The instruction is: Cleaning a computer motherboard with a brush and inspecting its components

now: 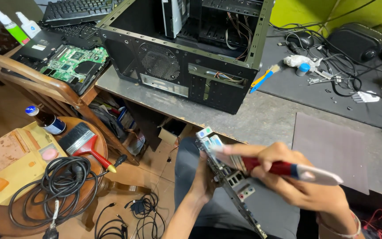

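Open black metal computer case [208, 84] holding loose wires; below it, left hand [206, 177] clasped on edge-up green circuit board [228, 177], right hand [297, 181] closed around red-handled brush [284, 168], bristles touching board.

Open black computer case [186, 66] at 12 o'clock on grey desk [261, 119]. Bare green laptop board [74, 62] at 10 o'clock, black keyboard [78, 9] behind it, two spray bottles [16, 24] at far 10. Round wooden stool [98, 146] at 8 o'clock carrying coiled black cable [60, 186], red-handled brush [85, 144], yellow box [16, 161], small bottle [45, 119]. Black speaker [354, 42] at 2 o'clock amid loose wires [332, 66]. Grey mat [330, 148] at 3 o'clock.
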